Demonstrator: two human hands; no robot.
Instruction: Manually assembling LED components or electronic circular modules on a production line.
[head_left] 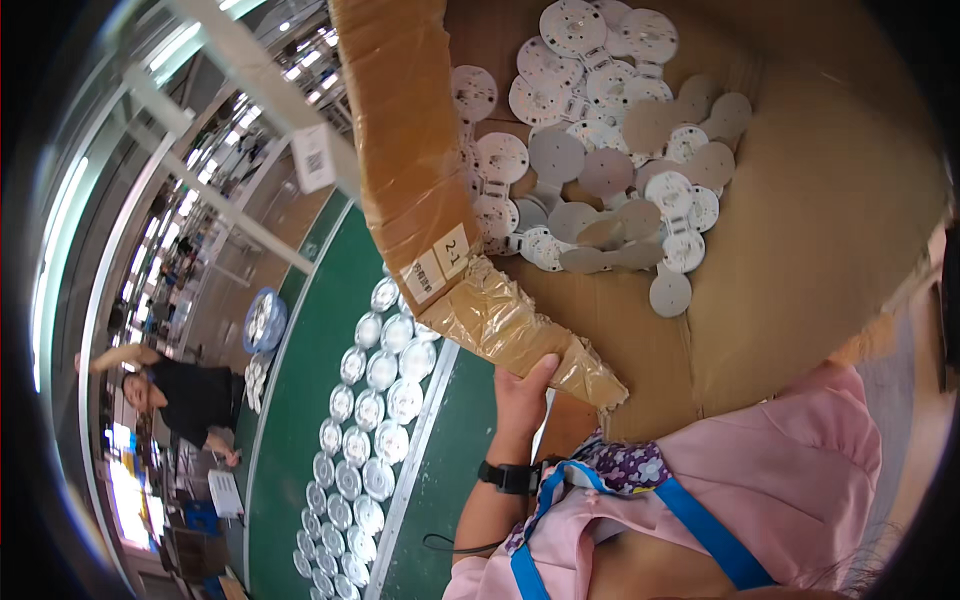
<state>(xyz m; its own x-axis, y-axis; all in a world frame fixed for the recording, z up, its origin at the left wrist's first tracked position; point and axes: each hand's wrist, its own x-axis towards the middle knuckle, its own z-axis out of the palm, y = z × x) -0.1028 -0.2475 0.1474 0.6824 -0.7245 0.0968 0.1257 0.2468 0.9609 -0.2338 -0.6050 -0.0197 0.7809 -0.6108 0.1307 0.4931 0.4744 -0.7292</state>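
A large open cardboard box point(800, 230) fills the upper right of the view, tilted, with brown tape over its torn edge. Inside lies a loose heap of round white circuit boards point(548, 65), some joined in pairs by narrow strips; several show plain grey backs. My left hand point(524, 396), with a black band on its wrist, is closed on the box's lower taped edge, thumb on the outer face. My right hand is out of sight; just a bit of skin shows beyond the box at the right.
A green conveyor belt point(300, 390) with rows of shiny round parts point(380, 370) runs along the left. Beyond it are a blue basket point(265, 320) of white pieces and a person in dark clothes point(195, 400). A white metal frame point(250, 80) rises beside the box.
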